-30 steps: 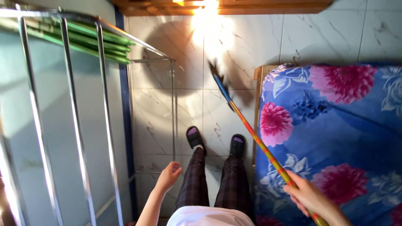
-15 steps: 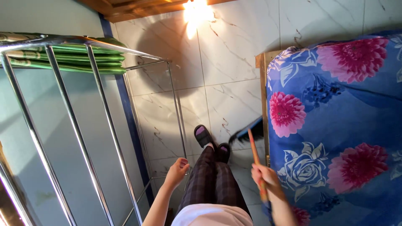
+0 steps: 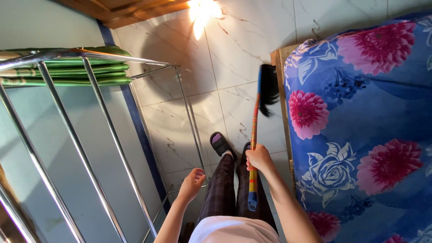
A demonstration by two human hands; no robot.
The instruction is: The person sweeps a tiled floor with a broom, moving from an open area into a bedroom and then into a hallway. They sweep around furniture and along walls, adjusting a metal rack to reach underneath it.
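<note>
Marble floor (image 3: 211, 103) lay open at centre frame; right hand (image 3: 258, 158) clamped the broom (image 3: 254, 130) beside the bed (image 3: 360, 112) edge; left hand (image 3: 192, 182) hung loosely curled, holding nothing.

The broom (image 3: 255, 135) has a handle banded in orange, yellow and red, a blue cap at its near end and black bristles; the bed cover (image 3: 360, 121) is bright blue, printed with large pink flowers, white roses and pale leaves; the floor (image 3: 234, 58) is white tile with thin dark marble veins; the rack (image 3: 90, 117) is shiny silver metal; the mats (image 3: 67, 72) on it are green; the trousers (image 3: 225, 189) are dark plaid; the slippers (image 3: 220, 143) are black with purple insoles.
</note>
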